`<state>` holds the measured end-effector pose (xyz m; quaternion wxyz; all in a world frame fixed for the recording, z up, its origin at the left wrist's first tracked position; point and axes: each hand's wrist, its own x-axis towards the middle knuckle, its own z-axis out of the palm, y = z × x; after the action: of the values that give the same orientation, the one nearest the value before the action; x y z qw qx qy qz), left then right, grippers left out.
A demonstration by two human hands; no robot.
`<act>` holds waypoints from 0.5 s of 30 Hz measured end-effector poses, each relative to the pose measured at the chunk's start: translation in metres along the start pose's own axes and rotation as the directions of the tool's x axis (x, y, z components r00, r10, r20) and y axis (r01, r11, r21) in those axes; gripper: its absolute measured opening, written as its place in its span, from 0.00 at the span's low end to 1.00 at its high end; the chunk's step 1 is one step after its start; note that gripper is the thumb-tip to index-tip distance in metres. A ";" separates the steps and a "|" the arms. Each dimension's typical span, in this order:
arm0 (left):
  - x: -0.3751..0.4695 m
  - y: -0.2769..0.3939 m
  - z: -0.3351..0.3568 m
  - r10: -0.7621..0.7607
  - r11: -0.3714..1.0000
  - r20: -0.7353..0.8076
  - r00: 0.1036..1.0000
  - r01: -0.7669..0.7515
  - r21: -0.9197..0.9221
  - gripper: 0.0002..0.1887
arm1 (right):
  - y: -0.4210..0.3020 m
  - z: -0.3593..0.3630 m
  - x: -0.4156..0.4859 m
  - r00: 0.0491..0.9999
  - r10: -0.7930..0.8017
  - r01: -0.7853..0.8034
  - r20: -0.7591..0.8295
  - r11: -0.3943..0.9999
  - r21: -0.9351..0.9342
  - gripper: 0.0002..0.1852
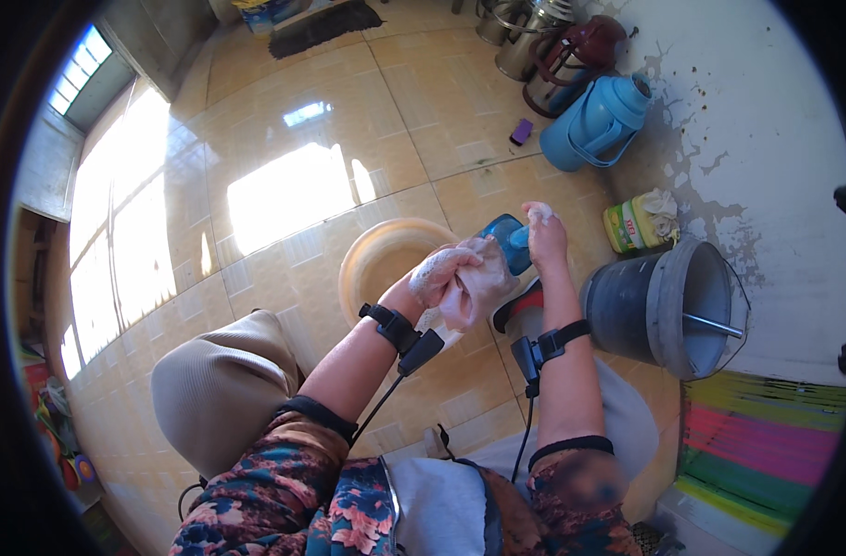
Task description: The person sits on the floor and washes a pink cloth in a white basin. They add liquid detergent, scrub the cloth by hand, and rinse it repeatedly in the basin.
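My left hand (pixel 440 274), covered in suds, grips a wet pale pink cloth (pixel 480 281) that hangs in folds below the fingers. The cloth lies against the wide end of a translucent blue plastic vessel (pixel 506 243), which looks like a bottle. Around the narrow end of that vessel is my right hand (pixel 546 236), with foam on its fingertips. Beneath my left hand and forearm a round, pale plastic basin (pixel 350 271) stands on the floor, partly covered by them. What the basin holds is hard to make out.
To the right lies a large grey bucket (pixel 621 306) on its side or strongly tilted, near a yellow-green jug (pixel 628 226). Along the wall stand a blue thermos flask (pixel 593 125) and a dark red one (pixel 576 62). A small purple object (pixel 521 132) rests on the tiled floor (pixel 325 90).
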<state>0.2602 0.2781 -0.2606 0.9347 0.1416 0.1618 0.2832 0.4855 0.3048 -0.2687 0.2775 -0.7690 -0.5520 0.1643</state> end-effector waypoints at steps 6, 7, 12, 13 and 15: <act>0.007 -0.004 0.002 -0.046 0.998 -0.038 0.998 0.044 -0.042 0.19 | 0.000 0.001 -0.004 0.993 -0.098 0.097 -0.062 0.995 -0.019 0.13; 0.009 -0.004 0.002 -0.055 0.998 -0.059 0.997 0.053 -0.042 0.19 | -0.002 0.000 -0.006 0.994 -0.090 0.090 -0.058 0.996 -0.015 0.13; 0.016 -0.006 0.004 -0.037 0.998 -0.071 0.997 0.033 -0.051 0.20 | -0.011 -0.002 -0.008 0.996 -0.073 0.073 -0.042 0.997 0.000 0.11; 0.017 -0.007 0.006 -0.029 0.998 -0.067 0.997 0.025 -0.060 0.20 | -0.012 -0.003 -0.008 0.997 -0.076 0.075 -0.025 0.996 -0.037 0.11; 0.017 -0.007 0.008 -0.026 0.996 -0.068 0.997 0.020 -0.091 0.21 | -0.015 -0.004 -0.009 0.998 -0.055 0.054 -0.009 0.992 -0.113 0.10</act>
<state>0.2804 0.2807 -0.2594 0.9372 0.0875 0.1826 0.2839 0.4737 0.2993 -0.2572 0.2414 -0.7691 -0.5794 0.1204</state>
